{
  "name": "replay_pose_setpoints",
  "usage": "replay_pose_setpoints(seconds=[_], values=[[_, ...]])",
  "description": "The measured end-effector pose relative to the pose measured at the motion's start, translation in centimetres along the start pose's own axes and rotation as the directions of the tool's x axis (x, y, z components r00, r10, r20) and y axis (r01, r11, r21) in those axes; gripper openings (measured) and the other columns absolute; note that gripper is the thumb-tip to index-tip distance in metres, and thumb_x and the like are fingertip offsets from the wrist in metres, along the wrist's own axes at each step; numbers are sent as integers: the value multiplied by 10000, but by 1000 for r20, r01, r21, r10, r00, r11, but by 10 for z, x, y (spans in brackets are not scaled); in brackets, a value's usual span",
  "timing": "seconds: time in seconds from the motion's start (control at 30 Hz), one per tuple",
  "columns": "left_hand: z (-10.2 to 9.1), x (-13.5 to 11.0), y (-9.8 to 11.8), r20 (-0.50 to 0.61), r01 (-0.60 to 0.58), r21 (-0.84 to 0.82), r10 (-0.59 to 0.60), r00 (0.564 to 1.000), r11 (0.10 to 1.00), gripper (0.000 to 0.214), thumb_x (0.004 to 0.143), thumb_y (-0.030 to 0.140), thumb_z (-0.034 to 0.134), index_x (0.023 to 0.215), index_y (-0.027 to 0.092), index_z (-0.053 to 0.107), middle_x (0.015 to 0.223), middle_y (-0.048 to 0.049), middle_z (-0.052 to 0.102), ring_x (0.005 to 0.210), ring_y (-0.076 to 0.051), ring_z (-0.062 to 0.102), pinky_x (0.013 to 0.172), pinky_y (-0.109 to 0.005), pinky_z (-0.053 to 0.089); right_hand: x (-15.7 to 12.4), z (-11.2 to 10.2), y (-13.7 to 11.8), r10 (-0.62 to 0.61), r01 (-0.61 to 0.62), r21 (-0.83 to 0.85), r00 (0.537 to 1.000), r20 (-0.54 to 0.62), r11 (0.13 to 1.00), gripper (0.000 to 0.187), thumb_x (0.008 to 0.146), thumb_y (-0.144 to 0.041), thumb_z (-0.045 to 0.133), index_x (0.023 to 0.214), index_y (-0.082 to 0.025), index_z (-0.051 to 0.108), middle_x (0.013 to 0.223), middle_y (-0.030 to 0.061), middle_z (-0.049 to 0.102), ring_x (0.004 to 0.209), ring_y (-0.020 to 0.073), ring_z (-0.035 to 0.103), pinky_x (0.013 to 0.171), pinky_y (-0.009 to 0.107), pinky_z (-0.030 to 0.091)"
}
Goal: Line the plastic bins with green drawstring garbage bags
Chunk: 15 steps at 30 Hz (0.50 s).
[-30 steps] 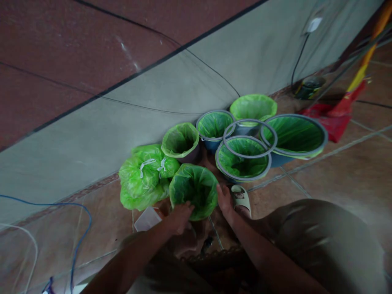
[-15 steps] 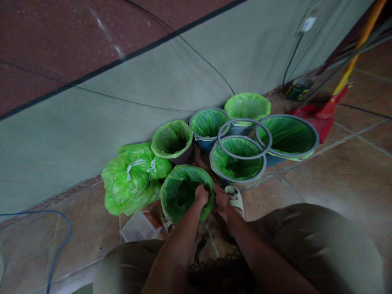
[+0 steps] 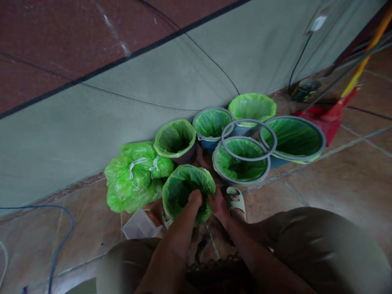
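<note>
A trash bin lined with a green trash bag (image 3: pixel 174 183) stands between my feet, the bag folded out over its rim. My left hand (image 3: pixel 195 198) reaches inside the lined bin near its right wall, its fingers mostly hidden. At the right edge of the rim, my right hand (image 3: pixel 218 202) grips the bag's folded edge with its thumb over the top. Just beyond stands another lined bin (image 3: pixel 241 181) with a grey rim ring on it. A loose grey ring (image 3: pixel 248 158) lies across its top and leans towards the neighbouring bins.
Along the wall stand more lined bins, including one without a ring (image 3: pixel 175 154) and a wide one (image 3: pixel 321 141). Tied green bags (image 3: pixel 131 188) sit at the left, by a clear plastic box (image 3: pixel 139 226). A red dustpan (image 3: pixel 332 116) and blue cable (image 3: pixel 65 241) lie on the tiles.
My left hand has moved left, away from the bin's right inner wall. My right hand has shifted slightly, its thumb now over the rim. The view has moved a little left.
</note>
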<state>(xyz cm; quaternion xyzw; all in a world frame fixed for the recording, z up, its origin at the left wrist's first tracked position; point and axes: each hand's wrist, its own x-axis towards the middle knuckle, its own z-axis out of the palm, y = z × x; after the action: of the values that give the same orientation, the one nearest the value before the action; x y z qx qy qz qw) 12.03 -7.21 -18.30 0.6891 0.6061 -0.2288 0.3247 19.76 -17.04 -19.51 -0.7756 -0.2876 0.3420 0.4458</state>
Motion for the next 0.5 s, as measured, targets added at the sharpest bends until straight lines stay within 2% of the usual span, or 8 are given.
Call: replay_pose_setpoints(seconds=[0.1, 0.2, 0.3, 0.4, 0.5], values=[[-21, -7, -10, -50, 24, -4, -24, 998, 1000, 324, 769, 121, 658, 1088, 71, 685, 1192, -235, 678, 1152, -316, 639, 940, -382, 501, 0, -3, -4, 3, -5, -25, 998, -67, 1000, 611, 794, -410, 577, 1317, -100, 522, 1238, 185, 626, 1160, 303, 584, 1005, 425, 454], [-46, -8, -15, -154, 12, -62, -21, 988, 998, 310, 825, 190, 605, 1116, 119, 685, 1218, -189, 679, 1179, -296, 621, 989, -372, 472, 10, -7, -22, -123, 114, -70, 982, -146, 991, 548, 892, -453, 440, 1285, -87, 554, 1257, 203, 616, 1186, 303, 553, 1043, 471, 407], [-65, -1, -14, -259, -1, -162, -42, 965, 987, 326, 929, 282, 458, 1131, 151, 677, 1226, -150, 681, 1192, -265, 609, 1005, -351, 459, 31, -6, -44, -260, 250, -85, 955, -142, 965, 463, 945, -378, 326, 1170, -129, 645, 1177, 164, 666, 1142, 264, 575, 1054, 438, 398], [-66, 9, -9, -250, 12, -293, -89, 964, 956, 390, 967, 328, 366, 1131, 131, 660, 1104, -142, 725, 994, -231, 697, 839, -299, 537, 57, 1, -58, -287, 274, -105, 947, -143, 956, 459, 942, -345, 320, 1111, -130, 689, 1120, 159, 690, 1106, 254, 598, 1048, 410, 406], [-55, 18, -3, -197, 21, -412, -112, 974, 911, 387, 963, 278, 363, 1243, 131, 584, 1035, -104, 743, 772, -161, 722, 663, -229, 544, 79, 10, -57, -255, 240, -131, 960, -114, 962, 446, 917, -321, 347, 1073, -114, 711, 1095, 165, 703, 1064, 260, 624, 1019, 408, 435]])
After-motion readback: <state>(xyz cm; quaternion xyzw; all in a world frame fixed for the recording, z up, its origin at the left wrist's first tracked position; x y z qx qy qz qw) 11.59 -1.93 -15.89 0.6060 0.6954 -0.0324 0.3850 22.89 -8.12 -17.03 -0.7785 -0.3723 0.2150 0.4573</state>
